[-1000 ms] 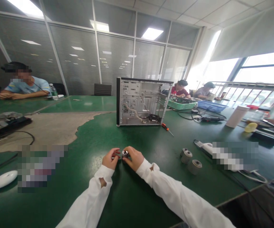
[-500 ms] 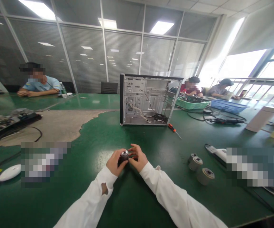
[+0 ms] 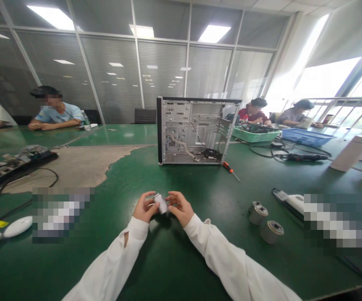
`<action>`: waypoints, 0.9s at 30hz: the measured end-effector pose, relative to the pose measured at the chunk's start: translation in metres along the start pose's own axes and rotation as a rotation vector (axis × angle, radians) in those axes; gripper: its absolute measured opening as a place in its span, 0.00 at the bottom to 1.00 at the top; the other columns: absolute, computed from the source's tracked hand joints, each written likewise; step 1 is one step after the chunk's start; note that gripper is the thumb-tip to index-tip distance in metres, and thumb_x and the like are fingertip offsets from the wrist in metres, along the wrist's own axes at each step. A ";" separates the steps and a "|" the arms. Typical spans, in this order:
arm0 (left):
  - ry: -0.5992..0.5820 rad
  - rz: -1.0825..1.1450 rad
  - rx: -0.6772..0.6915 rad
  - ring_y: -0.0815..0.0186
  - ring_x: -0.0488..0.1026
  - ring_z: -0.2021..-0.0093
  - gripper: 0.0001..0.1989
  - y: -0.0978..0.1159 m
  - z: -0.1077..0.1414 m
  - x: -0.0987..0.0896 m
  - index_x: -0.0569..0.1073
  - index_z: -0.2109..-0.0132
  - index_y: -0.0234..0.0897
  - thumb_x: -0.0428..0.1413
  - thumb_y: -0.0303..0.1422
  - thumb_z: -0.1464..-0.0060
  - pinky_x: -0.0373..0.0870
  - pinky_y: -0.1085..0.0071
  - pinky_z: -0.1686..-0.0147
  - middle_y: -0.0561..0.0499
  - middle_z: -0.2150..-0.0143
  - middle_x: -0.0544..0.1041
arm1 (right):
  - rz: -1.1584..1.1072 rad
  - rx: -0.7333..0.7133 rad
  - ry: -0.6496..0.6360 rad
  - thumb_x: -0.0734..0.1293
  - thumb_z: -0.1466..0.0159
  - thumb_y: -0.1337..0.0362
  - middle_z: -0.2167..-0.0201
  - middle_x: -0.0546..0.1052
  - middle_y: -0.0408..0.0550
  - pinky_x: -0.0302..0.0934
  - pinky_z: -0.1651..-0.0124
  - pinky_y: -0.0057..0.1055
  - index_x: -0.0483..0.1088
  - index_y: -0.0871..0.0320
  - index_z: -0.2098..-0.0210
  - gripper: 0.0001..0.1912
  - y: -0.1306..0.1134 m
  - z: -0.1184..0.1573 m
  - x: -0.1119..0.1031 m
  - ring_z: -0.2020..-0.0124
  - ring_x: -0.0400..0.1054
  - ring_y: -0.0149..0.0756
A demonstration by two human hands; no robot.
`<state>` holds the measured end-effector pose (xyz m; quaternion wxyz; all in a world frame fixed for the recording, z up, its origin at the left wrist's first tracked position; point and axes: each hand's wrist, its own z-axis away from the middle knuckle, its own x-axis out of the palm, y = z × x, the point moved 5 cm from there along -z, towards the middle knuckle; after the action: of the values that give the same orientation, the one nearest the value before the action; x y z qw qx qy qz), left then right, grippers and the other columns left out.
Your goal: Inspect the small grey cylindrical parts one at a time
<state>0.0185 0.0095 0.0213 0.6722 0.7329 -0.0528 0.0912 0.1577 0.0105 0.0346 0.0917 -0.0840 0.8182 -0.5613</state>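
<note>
A small silvery metal cylinder [image 3: 160, 204] is tilted between my two hands, just above the green table [image 3: 181, 267]. My left hand [image 3: 144, 207] grips it from the left, thumb on its near side. Close on its right side is my right hand [image 3: 180, 207], fingers curved and thumb near the cylinder's lower end; whether it touches the metal is hard to tell. Beyond the hands stands an open computer case [image 3: 196, 133] with cables inside. An orange and black screwdriver [image 3: 228, 167] lies by its lower right corner.
Several metal cylinders [image 3: 272, 232] stand at the right. Behind them are a power tool [image 3: 308, 157], a green basket [image 3: 256, 136], a blue basket [image 3: 308, 137] and a white cylinder [image 3: 353, 154]. A circuit assembly [image 3: 18, 165] lies at left. People sit around the table.
The cylinder has tipped over from showing its round end to showing its side. My left hand has shifted slightly left, and my right hand's fingers have curled a little.
</note>
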 end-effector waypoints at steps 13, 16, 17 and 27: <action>-0.116 0.380 -0.278 0.64 0.73 0.69 0.20 -0.006 0.002 0.003 0.60 0.58 0.37 0.57 0.27 0.59 0.69 0.72 0.71 0.47 0.69 0.74 | 0.080 -0.182 -0.035 0.62 0.53 0.72 0.60 0.67 0.49 0.60 0.70 0.28 0.57 0.56 0.54 0.25 -0.026 0.008 0.003 0.63 0.61 0.34; -0.186 0.434 -0.319 0.60 0.73 0.65 0.17 -0.007 0.004 0.006 0.60 0.57 0.35 0.54 0.27 0.56 0.68 0.68 0.67 0.44 0.66 0.75 | 0.106 -0.190 -0.033 0.63 0.52 0.71 0.58 0.66 0.50 0.61 0.68 0.29 0.57 0.56 0.54 0.25 -0.026 0.008 0.002 0.61 0.61 0.35; -0.210 0.456 -0.335 0.60 0.72 0.64 0.16 -0.007 0.005 0.008 0.60 0.57 0.35 0.53 0.27 0.54 0.68 0.68 0.66 0.43 0.66 0.74 | 0.111 -0.192 -0.033 0.63 0.52 0.70 0.57 0.65 0.50 0.61 0.67 0.29 0.57 0.56 0.54 0.25 -0.025 0.008 0.002 0.60 0.61 0.36; -0.372 0.624 -0.397 0.59 0.71 0.62 0.16 0.001 0.014 0.017 0.63 0.57 0.33 0.49 0.23 0.57 0.67 0.68 0.66 0.45 0.65 0.74 | 0.121 -0.176 -0.129 0.67 0.53 0.67 0.55 0.64 0.50 0.60 0.59 0.33 0.52 0.54 0.51 0.31 -0.023 0.010 0.010 0.55 0.60 0.37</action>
<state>0.0357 -0.0037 0.0241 0.7196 0.5416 -0.4098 0.1447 0.1518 -0.0092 0.0515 0.1700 -0.0780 0.8603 -0.4743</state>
